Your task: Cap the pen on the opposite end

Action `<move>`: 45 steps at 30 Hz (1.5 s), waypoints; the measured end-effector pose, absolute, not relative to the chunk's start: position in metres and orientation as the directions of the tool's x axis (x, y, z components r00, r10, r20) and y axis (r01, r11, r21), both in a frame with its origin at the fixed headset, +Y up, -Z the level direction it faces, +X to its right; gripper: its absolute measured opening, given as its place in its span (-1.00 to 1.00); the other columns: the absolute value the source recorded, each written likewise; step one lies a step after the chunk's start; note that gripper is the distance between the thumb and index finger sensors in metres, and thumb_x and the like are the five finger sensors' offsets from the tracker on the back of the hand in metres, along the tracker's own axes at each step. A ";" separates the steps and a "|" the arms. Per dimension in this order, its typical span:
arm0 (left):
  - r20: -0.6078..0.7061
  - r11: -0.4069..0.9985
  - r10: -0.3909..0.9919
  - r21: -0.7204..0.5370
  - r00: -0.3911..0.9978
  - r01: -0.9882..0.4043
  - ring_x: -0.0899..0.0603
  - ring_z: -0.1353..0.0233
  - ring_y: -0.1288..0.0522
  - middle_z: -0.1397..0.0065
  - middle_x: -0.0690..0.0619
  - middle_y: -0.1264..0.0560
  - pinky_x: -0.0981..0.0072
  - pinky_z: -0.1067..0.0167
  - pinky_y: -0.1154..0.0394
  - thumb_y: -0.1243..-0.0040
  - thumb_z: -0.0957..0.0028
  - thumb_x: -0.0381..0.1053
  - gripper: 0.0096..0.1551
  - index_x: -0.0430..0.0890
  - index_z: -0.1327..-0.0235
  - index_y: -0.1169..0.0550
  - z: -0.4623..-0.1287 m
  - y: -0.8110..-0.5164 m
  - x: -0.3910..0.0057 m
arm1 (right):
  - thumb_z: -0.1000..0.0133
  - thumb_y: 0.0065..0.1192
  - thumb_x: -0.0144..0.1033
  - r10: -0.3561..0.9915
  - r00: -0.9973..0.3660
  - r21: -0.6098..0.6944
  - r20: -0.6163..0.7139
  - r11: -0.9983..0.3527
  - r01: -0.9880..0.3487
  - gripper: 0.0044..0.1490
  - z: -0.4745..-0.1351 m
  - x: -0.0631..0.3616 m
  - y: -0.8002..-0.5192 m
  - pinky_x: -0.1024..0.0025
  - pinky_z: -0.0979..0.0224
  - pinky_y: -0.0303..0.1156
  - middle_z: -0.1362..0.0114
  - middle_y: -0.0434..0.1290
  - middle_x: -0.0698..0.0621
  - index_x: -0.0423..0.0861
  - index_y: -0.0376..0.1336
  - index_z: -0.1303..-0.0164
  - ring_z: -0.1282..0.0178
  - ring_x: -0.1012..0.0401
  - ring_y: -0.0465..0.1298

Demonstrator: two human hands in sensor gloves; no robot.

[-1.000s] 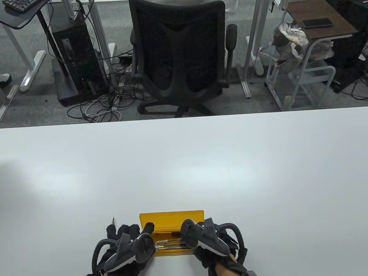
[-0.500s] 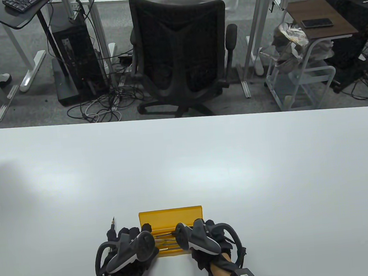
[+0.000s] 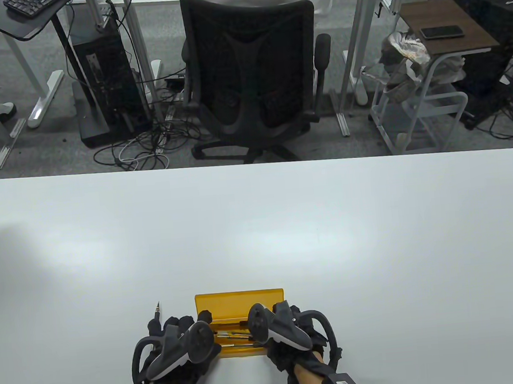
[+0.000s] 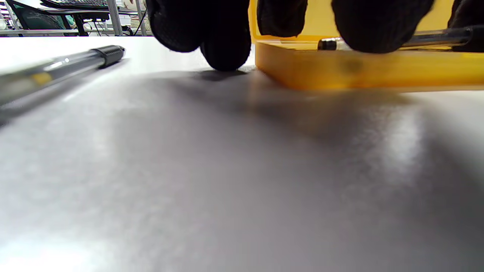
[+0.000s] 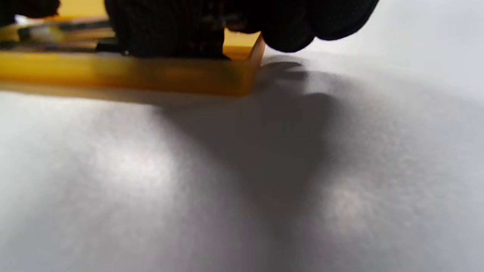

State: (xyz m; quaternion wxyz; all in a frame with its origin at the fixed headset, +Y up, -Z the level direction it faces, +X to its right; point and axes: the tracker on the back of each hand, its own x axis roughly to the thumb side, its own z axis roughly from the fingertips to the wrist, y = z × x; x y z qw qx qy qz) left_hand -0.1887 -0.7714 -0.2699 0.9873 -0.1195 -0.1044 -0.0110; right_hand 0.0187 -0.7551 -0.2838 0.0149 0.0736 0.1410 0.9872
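Observation:
An open yellow pen case (image 3: pixel 239 302) sits near the table's front edge, its lid upright, with several dark pens (image 3: pixel 231 336) inside. My left hand (image 3: pixel 180 342) is at the case's left end; in the left wrist view some fingertips (image 4: pixel 227 53) touch the table beside the case (image 4: pixel 359 68) and others reach over a pen in it (image 4: pixel 435 37). My right hand (image 3: pixel 281 329) reaches into the case's right end; its fingers (image 5: pixel 170 30) cover the pens there, and what they grip is hidden. An uncapped pen (image 3: pixel 157 309) lies on the table left of the case; it also shows in the left wrist view (image 4: pixel 56 68).
The white table (image 3: pixel 287 234) stretches far ahead and to both sides. Beyond its far edge stand a black office chair (image 3: pixel 250 67), desks and cables on the floor.
My right hand has shifted a little left and turned over the case's right end. The left hand has barely moved. The case has stayed in place.

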 end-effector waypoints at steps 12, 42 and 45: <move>0.213 0.995 -0.003 -0.096 0.977 0.024 -0.35 -0.47 -0.32 -0.52 -0.20 -0.42 -0.63 -0.41 0.04 -0.21 -0.04 0.33 -0.12 0.01 -0.60 -0.34 -0.267 -0.763 -0.192 | 0.09 0.26 -0.13 0.054 -0.991 0.026 0.121 -0.998 -0.051 -0.42 -0.273 0.038 -0.718 0.02 -0.30 0.46 -0.36 0.46 -0.03 0.06 0.45 -0.16 -0.33 -0.02 0.51; 0.094 0.279 0.948 0.223 0.305 -0.934 -0.15 -0.03 -0.63 -0.18 -0.14 -0.66 -0.28 -0.39 -0.28 -0.22 -0.15 -0.04 -0.41 -0.24 -0.39 -0.40 -0.246 -0.703 -0.261 | 0.03 0.15 -0.04 0.534 -0.830 0.316 0.161 -0.825 -0.469 -0.41 -0.250 0.011 -0.692 0.34 0.33 0.59 0.39 0.67 0.06 -0.16 0.56 0.09 0.53 0.29 0.66; 0.135 0.375 0.904 0.198 0.405 -0.905 -0.18 -0.04 -0.62 -0.16 -0.16 -0.68 -0.34 -0.39 -0.25 -0.29 -0.15 -0.04 -0.41 -0.23 -0.38 -0.45 -0.245 -0.707 -0.288 | 0.04 0.19 -0.04 0.601 -0.792 0.200 0.107 -0.794 -0.575 -0.41 -0.251 0.033 -0.698 0.31 0.30 0.59 0.36 0.68 0.03 -0.16 0.55 0.05 0.48 0.25 0.67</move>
